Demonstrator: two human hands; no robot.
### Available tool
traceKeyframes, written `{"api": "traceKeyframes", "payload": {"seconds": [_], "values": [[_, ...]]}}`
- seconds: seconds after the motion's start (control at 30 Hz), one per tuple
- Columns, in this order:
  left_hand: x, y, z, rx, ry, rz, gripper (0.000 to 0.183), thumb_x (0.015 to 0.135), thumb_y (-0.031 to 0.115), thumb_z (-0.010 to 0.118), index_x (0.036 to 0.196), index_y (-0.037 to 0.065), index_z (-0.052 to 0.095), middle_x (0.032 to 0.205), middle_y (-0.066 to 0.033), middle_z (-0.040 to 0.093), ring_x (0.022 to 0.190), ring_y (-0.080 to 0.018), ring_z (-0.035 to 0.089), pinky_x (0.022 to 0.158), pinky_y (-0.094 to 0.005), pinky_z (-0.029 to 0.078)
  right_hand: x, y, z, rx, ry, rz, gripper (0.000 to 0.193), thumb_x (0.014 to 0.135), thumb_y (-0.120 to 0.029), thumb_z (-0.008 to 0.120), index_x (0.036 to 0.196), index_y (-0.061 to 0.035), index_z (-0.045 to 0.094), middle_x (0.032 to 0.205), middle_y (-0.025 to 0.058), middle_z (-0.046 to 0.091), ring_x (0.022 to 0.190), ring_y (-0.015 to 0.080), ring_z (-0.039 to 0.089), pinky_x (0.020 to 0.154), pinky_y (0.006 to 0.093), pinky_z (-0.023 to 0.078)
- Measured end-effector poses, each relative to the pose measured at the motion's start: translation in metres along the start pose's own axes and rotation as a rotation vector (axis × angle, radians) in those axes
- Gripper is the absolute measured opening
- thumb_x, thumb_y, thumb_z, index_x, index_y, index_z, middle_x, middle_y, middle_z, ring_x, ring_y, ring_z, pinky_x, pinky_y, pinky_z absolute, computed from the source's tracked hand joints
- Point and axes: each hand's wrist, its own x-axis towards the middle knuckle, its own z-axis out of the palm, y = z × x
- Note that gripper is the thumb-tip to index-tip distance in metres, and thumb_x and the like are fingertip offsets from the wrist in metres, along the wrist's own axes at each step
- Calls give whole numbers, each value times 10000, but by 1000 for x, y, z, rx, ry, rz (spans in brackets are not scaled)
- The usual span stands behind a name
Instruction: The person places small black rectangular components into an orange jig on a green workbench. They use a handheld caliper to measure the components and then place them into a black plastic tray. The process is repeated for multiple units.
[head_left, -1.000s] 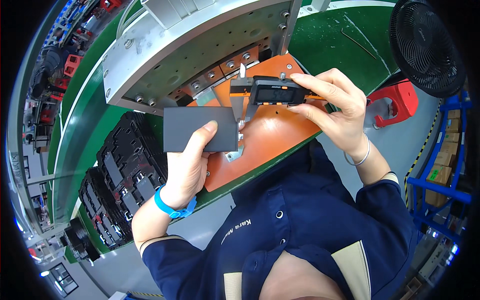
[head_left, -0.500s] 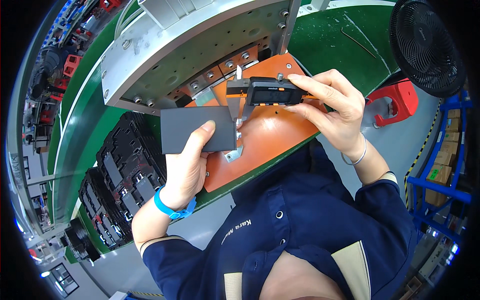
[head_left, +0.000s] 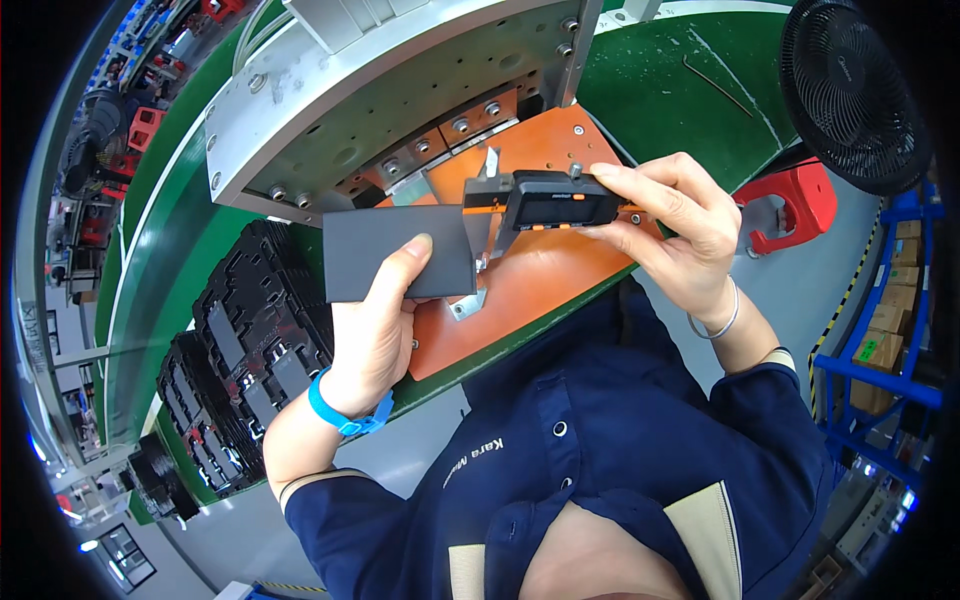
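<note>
My left hand grips a flat dark grey rectangular block, its thumb lying on the upper face and the fingers hidden beneath. A digital caliper with a black display housing is pinched between the thumb and fingers of my right hand. Its jaws point down close to the block's right edge; whether they touch it I cannot tell. Below both hands lies an orange plate with screws and small metal fittings, in front of the metal press frame.
Stacked black trays with grey parts stand at the left on the green bench. A black fan is at the upper right, above a red stool. A hex key lies at the back. Blue shelving holds cartons.
My right hand has shifted the caliper slightly right and down, away from the block's edge, and tilted it. My left hand and the block have hardly moved.
</note>
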Motion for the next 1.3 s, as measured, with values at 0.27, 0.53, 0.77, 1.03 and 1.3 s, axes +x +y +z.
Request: {"api": "traceKeyframes", "payload": {"seconds": [0.27,0.53,0.77,1.03,1.3], "values": [[0,1,0,-28,8,2,334,924,174,603,1168,-42,529,1012,-154,660,853,-234,699,744,-350,587,-4,4,7,13,15,-13,497,615,-89,843,1101,-119,742,751,28,600,610,130,561,517,255,454],[1,0,-5,-1,-10,-10,337,924,202,608,1159,-21,518,1011,-146,665,862,-233,708,733,-327,586,-3,1,7,8,21,-28,495,610,-81,845,1093,-109,744,746,27,597,608,131,561,516,250,453],[3,3,-1,-43,-20,6,335,923,140,602,1187,-46,511,1033,-164,652,850,-243,696,706,-348,595,-4,2,8,-2,31,-39,495,603,-75,845,1087,-107,745,746,29,599,605,133,561,520,254,455],[-7,2,-12,-93,35,49,289,904,108,655,1148,-26,577,1022,-132,670,869,-209,687,752,-345,584,-2,-4,-6,-22,-12,17,493,614,50,796,1090,-61,735,910,89,670,750,180,622,622,274,518],[-51,51,-152,1683,411,1172,160,780,-42,742,817,-9,590,919,-157,720,681,-251,674,606,-301,519,-16,104,-58,-18,97,468,440,846,2,727,1274,-12,623,868,-51,519,754,23,475,692,154,379]]}}
